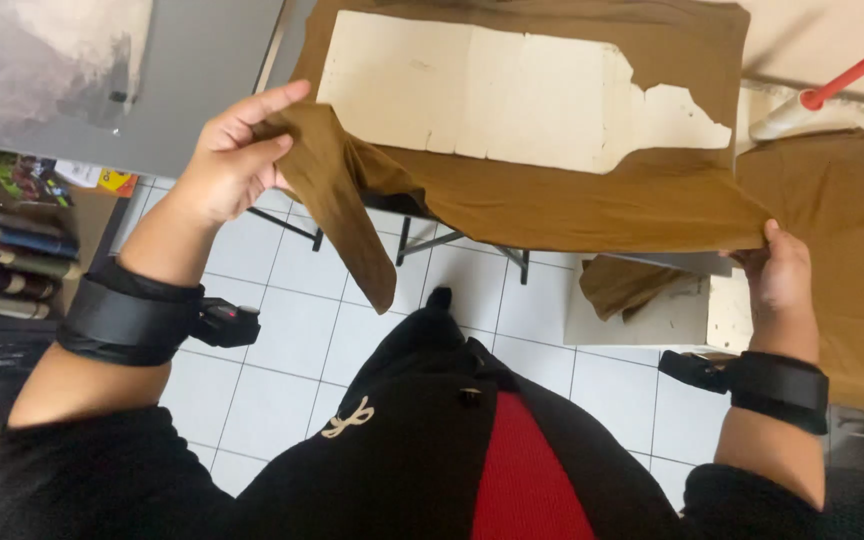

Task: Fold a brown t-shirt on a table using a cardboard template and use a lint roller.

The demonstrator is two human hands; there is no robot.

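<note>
Left hand pinching brown fabric corner, right hand gripping edge

White tiled floor at 6 o'clock, fabric rolls at 9 o'clock, red-handled tool at 2 o'clock, grey tabletop at 11 o'clock, metal table legs at centre.

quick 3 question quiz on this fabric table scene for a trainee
1. True or false: both hands grip the brown fabric.
2. What lies on top of the fabric? A) scissors B) a torn cream paper pattern C) a ruler
3. Which hand holds the corner that hangs down over the tiled floor?

Key:
1. True: left hand and right hand each pinch an edge.
2. B, the paper pattern.
3. Left.
</note>
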